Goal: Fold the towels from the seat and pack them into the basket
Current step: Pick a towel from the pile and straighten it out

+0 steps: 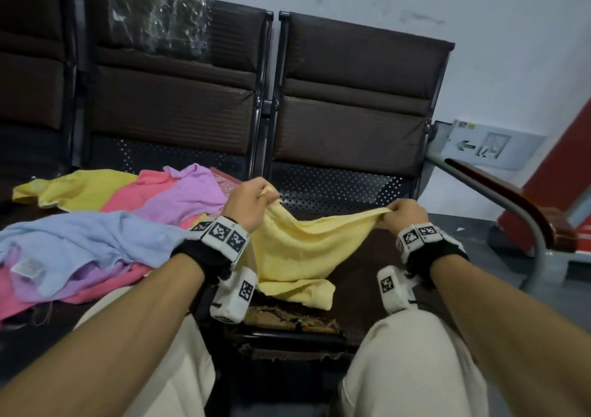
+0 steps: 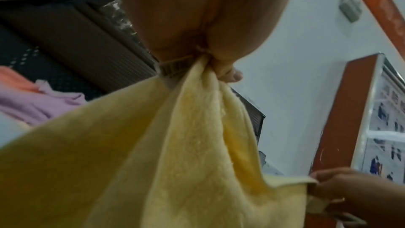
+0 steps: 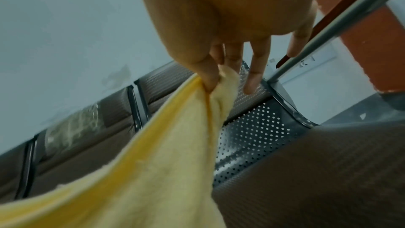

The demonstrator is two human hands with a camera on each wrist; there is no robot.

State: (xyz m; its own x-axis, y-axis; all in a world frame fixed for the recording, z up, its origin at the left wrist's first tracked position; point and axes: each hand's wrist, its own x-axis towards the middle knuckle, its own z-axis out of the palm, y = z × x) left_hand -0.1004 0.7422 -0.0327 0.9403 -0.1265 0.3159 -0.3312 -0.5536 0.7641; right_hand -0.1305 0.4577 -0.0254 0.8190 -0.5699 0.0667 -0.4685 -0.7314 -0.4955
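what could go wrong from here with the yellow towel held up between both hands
1. The right hand pinches only a small corner of the yellow towel with thumb and forefinger; a tug could likely slip it free.
2. The towel's lower edge lies bunched on the seat, so a fold may come out uneven.

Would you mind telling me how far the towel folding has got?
Nothing looks folded yet, and no basket is in view. In hand: left hand and right hand stretch a yellow towel. Left: the loose towel pile on the seat.
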